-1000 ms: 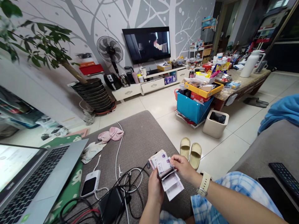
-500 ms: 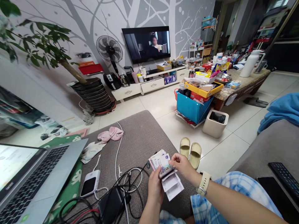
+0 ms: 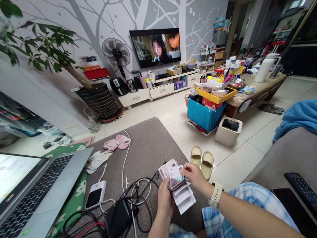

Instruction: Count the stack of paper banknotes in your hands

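Both hands grip one fanned stack of banknotes (image 3: pixel 174 180) over the grey cushion (image 3: pixel 148 145): the left hand (image 3: pixel 165 200) clamps its lower end, the right hand (image 3: pixel 195 177) pinches the top note.

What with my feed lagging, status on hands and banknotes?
Left hand grips banknote stack. Right hand pinches its top edge. Tangled cables close by.

Banknotes (image 3: pixel 175 176): purple and white print, lower centre.
Trouser leg (image 3: pixel 247 202): blue-and-white plaid, lower right.
Watch strap (image 3: pixel 217 193): cream.
Slippers (image 3: pixel 202 159): pale yellow.
Storage bin (image 3: pixel 203 116): bright blue.
Wall (image 3: pixel 99 19): grey, white tree pattern, top.
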Motion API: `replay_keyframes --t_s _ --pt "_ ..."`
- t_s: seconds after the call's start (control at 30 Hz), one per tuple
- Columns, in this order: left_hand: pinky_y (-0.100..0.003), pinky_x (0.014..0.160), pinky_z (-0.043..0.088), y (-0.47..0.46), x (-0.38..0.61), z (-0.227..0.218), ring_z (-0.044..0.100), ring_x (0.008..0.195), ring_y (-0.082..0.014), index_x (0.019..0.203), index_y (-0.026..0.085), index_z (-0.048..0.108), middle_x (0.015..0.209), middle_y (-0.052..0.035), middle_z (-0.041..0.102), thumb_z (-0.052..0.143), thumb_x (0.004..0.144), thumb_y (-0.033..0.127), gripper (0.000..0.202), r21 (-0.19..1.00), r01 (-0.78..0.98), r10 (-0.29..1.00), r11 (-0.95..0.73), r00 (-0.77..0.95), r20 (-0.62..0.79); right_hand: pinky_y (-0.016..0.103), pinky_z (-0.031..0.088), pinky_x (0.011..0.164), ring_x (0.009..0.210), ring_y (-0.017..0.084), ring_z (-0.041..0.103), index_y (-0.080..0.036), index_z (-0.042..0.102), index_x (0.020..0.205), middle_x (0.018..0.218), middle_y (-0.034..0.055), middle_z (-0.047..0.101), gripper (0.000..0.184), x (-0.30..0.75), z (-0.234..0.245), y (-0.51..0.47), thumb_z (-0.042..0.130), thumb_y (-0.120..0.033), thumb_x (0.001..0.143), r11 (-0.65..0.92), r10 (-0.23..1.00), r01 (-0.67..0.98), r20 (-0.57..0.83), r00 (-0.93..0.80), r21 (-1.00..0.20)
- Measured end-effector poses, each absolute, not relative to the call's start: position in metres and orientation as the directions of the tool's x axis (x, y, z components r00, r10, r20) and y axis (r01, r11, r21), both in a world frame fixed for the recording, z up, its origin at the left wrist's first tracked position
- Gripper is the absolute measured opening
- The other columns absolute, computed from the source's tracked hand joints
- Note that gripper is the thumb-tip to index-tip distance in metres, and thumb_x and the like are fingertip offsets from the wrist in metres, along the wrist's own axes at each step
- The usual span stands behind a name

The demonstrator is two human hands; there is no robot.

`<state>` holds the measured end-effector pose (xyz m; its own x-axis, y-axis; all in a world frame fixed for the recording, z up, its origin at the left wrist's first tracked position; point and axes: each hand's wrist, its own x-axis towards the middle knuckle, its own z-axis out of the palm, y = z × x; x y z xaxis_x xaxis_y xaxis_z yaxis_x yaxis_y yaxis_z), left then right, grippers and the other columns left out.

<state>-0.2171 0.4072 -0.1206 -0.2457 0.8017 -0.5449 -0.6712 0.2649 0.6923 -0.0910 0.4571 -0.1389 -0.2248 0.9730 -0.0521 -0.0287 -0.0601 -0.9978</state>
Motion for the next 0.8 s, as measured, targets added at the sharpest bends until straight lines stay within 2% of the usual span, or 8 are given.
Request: replay_keyframes --t_s 0.17,0.33,0.6,0.8 --pt "-0.037 0.080 0.055 0.4091 -0.2193 -0.1223 0.071 0.087 -0.0262 0.094 0.009 0.069 0.095 -0.0153 0.074 0.060 0.080 0.023 0.022 0.672 -0.693 0.795 0.262 -0.240 -0.557 0.024 0.029 0.053 0.055 0.011 0.040 -0.017 0.053 0.072 0.059 -0.0043 0.047 0.025 -0.0917 -0.1329 0.4543 0.065 -0.038 0.077 -0.122 0.949 -0.124 -0.079 -0.304 -0.985" --pt "-0.037 0.082 0.054 0.4089 -0.2208 -0.1265 0.071 0.088 -0.0260 0.097 0.008 0.069 0.096 -0.0153 0.073 0.059 0.081 0.024 0.025 0.679 -0.689 0.802 0.254 -0.243 -0.546 0.024 0.029 0.054 0.056 0.011 0.039 -0.018 0.053 0.070 0.060 -0.0041 0.047 0.022 -0.0926 -0.1290 0.4529 0.063 -0.036 0.078 -0.094 0.947 -0.142 -0.044 -0.317 -0.985" --pt "-0.040 0.085 0.054 0.4084 -0.2197 -0.1229 0.071 0.088 -0.0269 0.096 0.009 0.070 0.094 -0.0150 0.074 0.056 0.082 0.024 0.025 0.682 -0.685 0.794 0.257 -0.253 -0.553 0.024 0.026 0.051 0.053 0.010 0.037 -0.019 0.052 0.072 0.058 -0.0048 0.045 0.028 -0.0945 -0.1322 0.4530 0.062 -0.044 0.079 -0.148 0.930 -0.187 -0.072 -0.360 -0.971" --pt "-0.038 0.083 0.054 0.4082 -0.2219 -0.1282 0.071 0.088 -0.0261 0.093 0.010 0.070 0.093 -0.0133 0.074 0.059 0.079 0.024 0.022 0.710 -0.655 0.807 0.258 -0.258 -0.532 0.024 0.025 0.050 0.053 0.010 0.036 -0.018 0.052 0.071 0.059 -0.0045 0.045 0.029 -0.0941 -0.1313 0.4522 0.062 -0.044 0.080 -0.141 0.929 -0.205 -0.058 -0.367 -0.968"
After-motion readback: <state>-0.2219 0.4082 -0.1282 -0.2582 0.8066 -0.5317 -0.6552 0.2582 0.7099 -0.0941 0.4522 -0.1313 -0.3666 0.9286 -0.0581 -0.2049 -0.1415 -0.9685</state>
